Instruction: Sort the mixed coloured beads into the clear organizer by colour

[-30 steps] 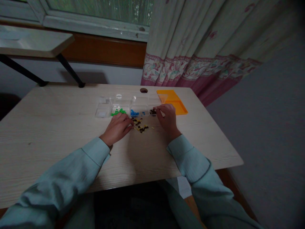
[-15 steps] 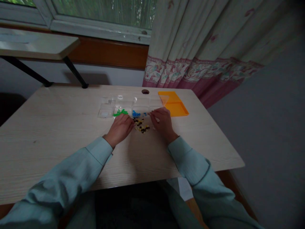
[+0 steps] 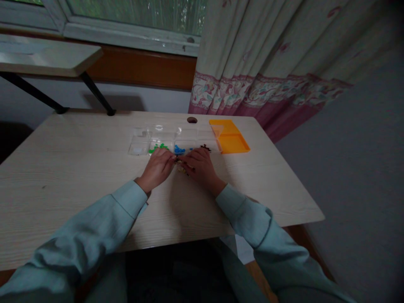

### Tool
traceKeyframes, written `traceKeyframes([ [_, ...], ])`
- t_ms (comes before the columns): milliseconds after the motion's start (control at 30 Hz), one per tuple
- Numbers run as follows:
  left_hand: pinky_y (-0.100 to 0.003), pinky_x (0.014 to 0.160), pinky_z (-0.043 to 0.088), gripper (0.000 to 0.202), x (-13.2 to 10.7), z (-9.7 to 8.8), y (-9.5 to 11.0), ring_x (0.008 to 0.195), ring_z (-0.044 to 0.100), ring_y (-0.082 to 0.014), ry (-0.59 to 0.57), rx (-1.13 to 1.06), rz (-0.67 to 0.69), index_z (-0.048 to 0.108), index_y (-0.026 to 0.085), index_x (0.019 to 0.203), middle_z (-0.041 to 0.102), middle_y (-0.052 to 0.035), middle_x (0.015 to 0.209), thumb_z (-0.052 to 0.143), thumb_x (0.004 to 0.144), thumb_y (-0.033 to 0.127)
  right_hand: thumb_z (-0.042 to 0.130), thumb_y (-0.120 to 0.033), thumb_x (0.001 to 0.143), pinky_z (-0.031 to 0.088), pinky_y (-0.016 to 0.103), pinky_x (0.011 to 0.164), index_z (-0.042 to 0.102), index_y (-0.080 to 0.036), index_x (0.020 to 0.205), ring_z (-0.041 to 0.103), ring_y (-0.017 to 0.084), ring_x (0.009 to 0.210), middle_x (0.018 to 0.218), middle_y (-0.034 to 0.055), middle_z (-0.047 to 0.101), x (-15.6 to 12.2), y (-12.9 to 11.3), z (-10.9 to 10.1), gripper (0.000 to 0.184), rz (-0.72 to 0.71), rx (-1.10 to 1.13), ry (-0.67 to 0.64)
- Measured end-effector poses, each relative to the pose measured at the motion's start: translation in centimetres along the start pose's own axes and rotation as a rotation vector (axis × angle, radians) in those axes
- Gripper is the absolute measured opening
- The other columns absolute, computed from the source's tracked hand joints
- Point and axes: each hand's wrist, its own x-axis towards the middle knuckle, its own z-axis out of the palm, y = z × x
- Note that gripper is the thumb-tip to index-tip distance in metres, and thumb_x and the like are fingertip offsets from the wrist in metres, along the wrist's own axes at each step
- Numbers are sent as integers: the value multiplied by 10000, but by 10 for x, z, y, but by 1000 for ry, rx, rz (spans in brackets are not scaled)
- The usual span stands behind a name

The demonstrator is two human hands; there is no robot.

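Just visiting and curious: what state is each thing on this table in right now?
Box: open, green, blue and dark bits in separate compartments.
Tray: lying flat, right of box.
Loose bits: heaped, mostly covered.
Left hand: fingertips at the heap.
Right hand: palm down over the heap.

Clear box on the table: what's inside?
Green pieces, blue pieces and dark pieces lie in separate front compartments. The left hand hides part of the near edge; the rest is unclear.

Left hand (image 3: pixel 157 167), right hand (image 3: pixel 201 165): palm-down, nearly touching.
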Motion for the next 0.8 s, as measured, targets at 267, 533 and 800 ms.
traceKeyframes([
  [267,-391,774,403,335,1,-1,3,820,464,-215,-40,4,12,564,176,809,541,-74,818,303,999,267,540,-369,936,351,391,963,728,-336,1023,551,200,980,923,12,717,1,-9,-1,210,2,-7,-14],
  [533,-382,775,409,343,-1,-1,2,827,478,-216,9,-9,-45,585,170,799,540,-74,807,322,994,275,559,-389,922,366,387,912,743,-283,911,562,205,928,861,31,708,1,18,-11,213,121,-14,111],
  [800,-382,807,410,343,-2,-1,0,843,492,-207,30,-45,-56,589,171,790,549,-71,813,326,990,262,582,-411,900,363,374,804,738,-247,831,542,220,888,860,41,696,-13,85,-22,236,412,-150,238],
])
